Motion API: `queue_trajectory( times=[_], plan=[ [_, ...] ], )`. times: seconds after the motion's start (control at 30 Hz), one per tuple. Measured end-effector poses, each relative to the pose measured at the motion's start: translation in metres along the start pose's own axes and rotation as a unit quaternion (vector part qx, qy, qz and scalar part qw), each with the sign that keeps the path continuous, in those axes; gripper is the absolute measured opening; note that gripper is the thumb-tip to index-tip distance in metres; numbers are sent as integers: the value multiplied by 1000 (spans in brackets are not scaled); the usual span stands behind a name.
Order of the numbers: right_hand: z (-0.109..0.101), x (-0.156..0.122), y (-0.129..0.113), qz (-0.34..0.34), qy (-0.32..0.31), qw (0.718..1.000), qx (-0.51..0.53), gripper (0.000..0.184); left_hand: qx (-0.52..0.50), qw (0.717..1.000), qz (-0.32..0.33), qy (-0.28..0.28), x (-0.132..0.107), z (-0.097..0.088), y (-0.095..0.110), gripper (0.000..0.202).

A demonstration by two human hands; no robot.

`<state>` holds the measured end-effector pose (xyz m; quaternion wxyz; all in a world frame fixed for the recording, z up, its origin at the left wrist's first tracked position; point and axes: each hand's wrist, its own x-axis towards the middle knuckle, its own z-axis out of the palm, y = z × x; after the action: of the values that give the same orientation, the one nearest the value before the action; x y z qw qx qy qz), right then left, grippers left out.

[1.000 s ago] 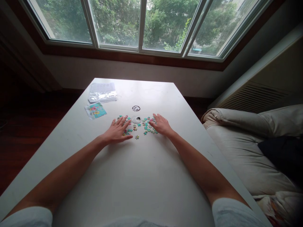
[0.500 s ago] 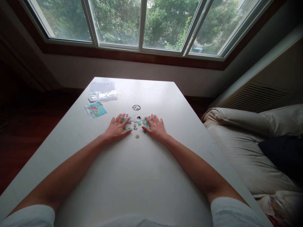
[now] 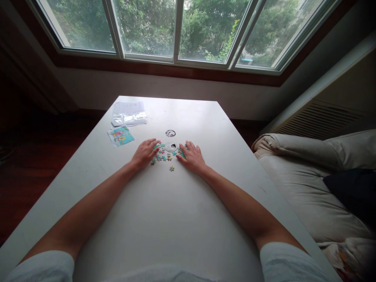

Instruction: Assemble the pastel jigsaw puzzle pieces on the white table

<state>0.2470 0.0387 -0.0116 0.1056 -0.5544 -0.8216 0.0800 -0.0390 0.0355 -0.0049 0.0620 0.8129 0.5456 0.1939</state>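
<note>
Small colourful jigsaw pieces (image 3: 163, 155) lie scattered in the middle of a white table (image 3: 164, 219). My left hand (image 3: 144, 152) rests flat on the left part of the scatter, fingers spread. My right hand (image 3: 190, 157) lies flat on the right part, fingers spread too. Between the two hands sits a round lid (image 3: 170, 147), and one loose piece (image 3: 172, 169) lies a little nearer to me. Neither hand grips anything.
A second round lid or opening (image 3: 170, 133) sits just beyond the first. At the far left of the table are a printed picture card (image 3: 120, 136) and a clear plastic bag over paper (image 3: 129, 113). A pale sofa (image 3: 305, 188) stands along the table's right edge.
Both hands have slid inward toward each other, pushing the scattered pieces into a tighter cluster around the round lid.
</note>
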Motion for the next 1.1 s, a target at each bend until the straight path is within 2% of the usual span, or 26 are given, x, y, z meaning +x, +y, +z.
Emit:
queue_trajectory(
  times=[0.1,0.2,0.27,0.33,0.4,0.53,0.7,0.83,1.0,1.1],
  plan=[
    [-3,-1,1,-20,7,1000,0,67,-17,999,-32,33,0,-7,-7,52],
    [-6,-5,1,-52,4,999,-5,69,-8,999,-45,21,-2,-18,-11,54],
    [-9,-7,0,-83,4,996,-6,69,3,999,-26,-35,-5,-27,-13,69],
    [-11,-9,0,-127,6,992,-6,63,6,991,18,-130,-7,-35,-15,92],
    [-12,-10,1,-163,6,987,-7,57,4,982,35,-186,-9,-41,-16,104],
    [-10,-8,2,-167,2,986,-18,56,20,979,22,-201,-11,-45,-19,109],
    [-5,-6,4,-164,1,986,-22,50,15,985,21,-170,-10,-42,-26,101],
    [-5,-6,7,-169,14,986,-2,46,-8,990,48,-135,-8,-46,-29,90],
    [-2,-4,14,-179,46,982,32,41,11,994,64,-87,-6,-57,-14,47],
    [-1,-2,17,-181,62,980,50,38,69,991,52,-103,-6,-62,-1,31]
  ],
)
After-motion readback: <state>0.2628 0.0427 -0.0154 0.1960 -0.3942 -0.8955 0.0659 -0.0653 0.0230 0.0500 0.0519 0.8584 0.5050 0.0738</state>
